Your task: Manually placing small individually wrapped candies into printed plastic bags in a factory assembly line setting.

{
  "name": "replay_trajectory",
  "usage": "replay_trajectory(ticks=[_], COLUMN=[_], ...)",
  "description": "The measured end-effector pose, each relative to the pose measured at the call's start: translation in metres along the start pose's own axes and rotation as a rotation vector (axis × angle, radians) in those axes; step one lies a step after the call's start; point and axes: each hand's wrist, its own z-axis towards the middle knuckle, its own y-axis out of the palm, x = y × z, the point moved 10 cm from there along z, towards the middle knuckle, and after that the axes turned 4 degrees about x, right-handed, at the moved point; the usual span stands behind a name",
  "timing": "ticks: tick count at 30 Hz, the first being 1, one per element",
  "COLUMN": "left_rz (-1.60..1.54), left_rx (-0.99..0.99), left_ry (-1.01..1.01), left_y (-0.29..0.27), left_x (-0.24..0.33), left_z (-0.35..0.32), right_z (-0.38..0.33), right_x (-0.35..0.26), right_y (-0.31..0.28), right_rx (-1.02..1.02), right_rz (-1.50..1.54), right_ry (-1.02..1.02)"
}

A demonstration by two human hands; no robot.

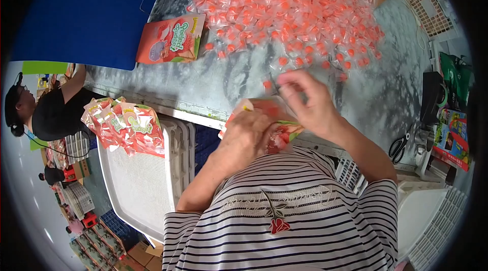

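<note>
Bag (279, 141) gripped in left hand (246, 133) at the near edge of the surface (396, 98), likely mid-filling, with right hand (311, 102) just beside it, loosely curled, whether empty impossible to tell, probably calling next for wrapped candies (284, 17) put inside.

Mottled grey table (229, 75): heap of wrapped orange-red pieces (284, 9), pink pouch (161, 42), scissors (399, 148).

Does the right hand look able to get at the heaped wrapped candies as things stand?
Probably yes. The right hand is close to the near edge of the wrapped candies, and nothing seems to block it. The left hand holds the pouch nearer the body.
</note>
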Motion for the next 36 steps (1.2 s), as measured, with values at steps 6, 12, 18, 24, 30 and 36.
replay_trajectory(ticks=[6, 12, 18, 24, 30, 36], left_rz=[-0.079, -0.009, 0.080, 0.104, 0.059, 0.096], left_rx=[0.105, 0.142, 0.164, 0.134, 0.162, 0.055], left_ry=[-0.193, -0.139, -0.184, -0.096, -0.206, 0.040], left_y=[-0.029, -0.030, -0.025, -0.018, -0.027, -0.021], left_x=[-0.033, -0.027, -0.037, -0.026, -0.040, 0.007], left_z=[-0.009, -0.006, -0.006, 0.000, -0.013, -0.007], right_z=[-0.056, -0.078, -0.062, -0.067, -0.060, -0.012], right_x=[0.061, 0.072, -0.003, 0.041, -0.001, -0.027], right_y=[0.007, 0.025, 0.015, 0.093, 0.072, 0.015], right_rx=[-0.161, -0.126, -0.007, -0.400, -0.611, -0.097], right_rz=[-0.076, 0.095, 0.010, -0.444, 0.026, 0.143], right_ry=[0.221, 0.366, -0.146, -0.283, -0.096, -0.060])
